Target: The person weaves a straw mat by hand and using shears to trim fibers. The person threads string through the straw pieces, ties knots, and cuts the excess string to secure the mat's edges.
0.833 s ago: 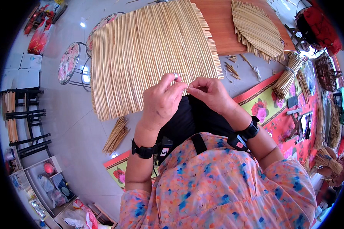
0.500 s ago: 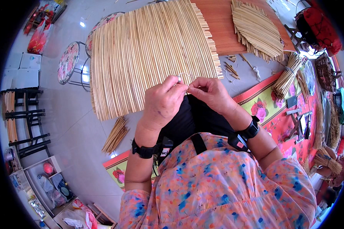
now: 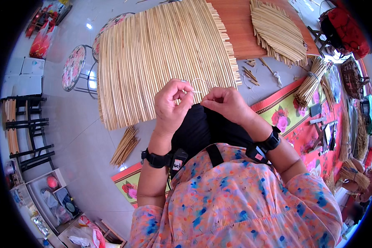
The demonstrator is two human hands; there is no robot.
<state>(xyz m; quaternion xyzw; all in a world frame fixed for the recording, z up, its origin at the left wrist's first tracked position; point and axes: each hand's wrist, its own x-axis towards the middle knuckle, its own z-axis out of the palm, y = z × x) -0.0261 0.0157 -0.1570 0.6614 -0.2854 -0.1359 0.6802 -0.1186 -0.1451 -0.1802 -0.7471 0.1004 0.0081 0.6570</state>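
the thread (image 3: 197,91), fine and pale, is judged to be very light, limp and easily slipped or tangled; it is best pinched close to its end. the mat (image 3: 161,62) is judged light for its spread, stiff along the stalks and perhaps more pliant across them; dry stalks could be cracked by hard bending. if lifted, it would be best gripped flat at its 9 and 3 o'clock sides.

the mat is seen at 11 o'clock from the hands, its 6 o'clock edge brought close to them; what it is rested on is mostly hidden. at 1 o'clock, the worktop (image 3: 232,25) is partly covered by it. the stalks are laid side by side, straw-gold, from 12 to 6 o'clock, and an uneven fringe of cut ends is shown at 3 o'clock.

by the left hand (image 3: 171,108), the thread is pinched, fingers closed at the tips. the right hand (image 3: 229,104) is held at about 3 o'clock from it, fingertips pressed together near the mat's edge; whether anything is gripped there cannot be told
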